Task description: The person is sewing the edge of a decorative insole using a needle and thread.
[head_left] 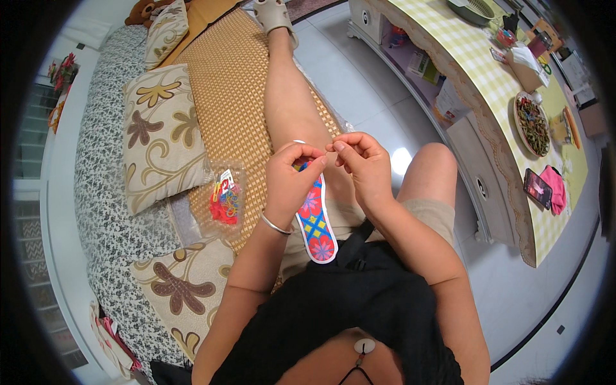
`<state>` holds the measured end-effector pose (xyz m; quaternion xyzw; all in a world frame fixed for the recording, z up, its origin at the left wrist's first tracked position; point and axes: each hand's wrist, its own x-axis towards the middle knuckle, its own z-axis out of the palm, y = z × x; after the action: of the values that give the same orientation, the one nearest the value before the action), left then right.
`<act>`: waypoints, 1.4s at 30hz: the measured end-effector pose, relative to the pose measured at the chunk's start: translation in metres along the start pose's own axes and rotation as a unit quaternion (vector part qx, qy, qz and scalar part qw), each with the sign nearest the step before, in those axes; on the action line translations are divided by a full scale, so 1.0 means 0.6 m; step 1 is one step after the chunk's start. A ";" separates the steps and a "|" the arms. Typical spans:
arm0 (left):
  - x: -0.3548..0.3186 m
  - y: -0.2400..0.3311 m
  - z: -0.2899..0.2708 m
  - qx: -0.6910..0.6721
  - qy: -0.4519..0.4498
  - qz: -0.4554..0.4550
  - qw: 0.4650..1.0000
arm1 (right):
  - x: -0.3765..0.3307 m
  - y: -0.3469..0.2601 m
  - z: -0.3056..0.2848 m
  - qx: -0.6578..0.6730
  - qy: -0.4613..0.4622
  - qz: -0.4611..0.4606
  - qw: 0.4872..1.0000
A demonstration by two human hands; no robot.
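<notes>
Insole [316,228] held lengthwise, toe end up in left hand [290,179], heel toward lap.

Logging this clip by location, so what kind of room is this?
Probably a home living room: a sofa with patterned cushions and a woven mat, beside a low table under a checked cloth.

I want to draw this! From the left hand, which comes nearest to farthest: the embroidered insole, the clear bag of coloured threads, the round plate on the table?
1. Embroidered red-and-blue insole: held in the left hand.
2. Clear plastic bag of coloured threads: beside it, on the woven mat.
3. Round plate: far right, on the checked table.
</notes>
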<state>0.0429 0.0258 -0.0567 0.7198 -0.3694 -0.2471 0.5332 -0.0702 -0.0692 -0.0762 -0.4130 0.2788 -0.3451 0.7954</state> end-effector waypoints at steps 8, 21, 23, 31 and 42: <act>0.004 -0.009 0.001 -0.081 -0.018 -0.050 0.995 | -0.006 0.003 -0.001 -0.010 -0.007 -0.032 0.999; 0.008 -0.010 0.002 -0.203 -0.065 -0.113 0.970 | -0.006 0.001 -0.018 0.012 -0.002 -0.015 1.000; 0.008 -0.012 0.001 -0.184 -0.067 -0.112 0.974 | 0.000 0.008 -0.021 0.030 -0.004 -0.023 0.999; -0.016 -0.072 -0.026 0.029 -0.008 -0.037 0.999 | 0.005 0.022 -0.027 0.144 -0.004 0.138 0.980; 0.004 -0.102 -0.050 -0.204 0.018 -0.189 0.960 | 0.000 0.013 -0.029 0.113 -0.001 0.077 0.991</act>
<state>0.0834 0.0511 -0.1058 0.6568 -0.1589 -0.4000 0.6191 -0.0807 -0.0741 -0.0915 -0.2976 0.2685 -0.3117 0.8615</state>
